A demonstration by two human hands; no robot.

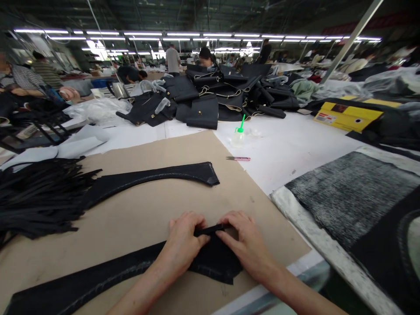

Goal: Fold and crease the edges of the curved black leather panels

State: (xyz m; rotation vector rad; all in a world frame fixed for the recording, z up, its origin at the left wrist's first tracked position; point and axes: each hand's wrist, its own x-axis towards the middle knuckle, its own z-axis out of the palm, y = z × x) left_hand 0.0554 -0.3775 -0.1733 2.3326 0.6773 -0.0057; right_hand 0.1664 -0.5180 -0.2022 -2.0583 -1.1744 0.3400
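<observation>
Your brown sheet [157,210] filled the middle of the frame, its right edge slanting from the top centre down to the lower right, with the white table [288,151] beyond it. Between the two black strips, a band of the sheet lay bare, and more showed right of your right hand, up to that edge.

At the left of the frame, a heap of thin black strands [36,197] overlapped the end of the upper black strip [157,176]. Pink-handled snips [241,159] straddled the sheet's edge, just below a bottle with a green nozzle [240,130]. Black panels [203,109] were piled across the upper centre, and a yellow box [349,116] stood at the upper right.

The curved black piece [216,258] ran from the lower left to the lower centre. Your left hand [185,234] and right hand [244,238] met near its right end, thumbs inward, both pinching its raised upper edge between thumb and fingers, forearms reaching in from the bottom.
</observation>
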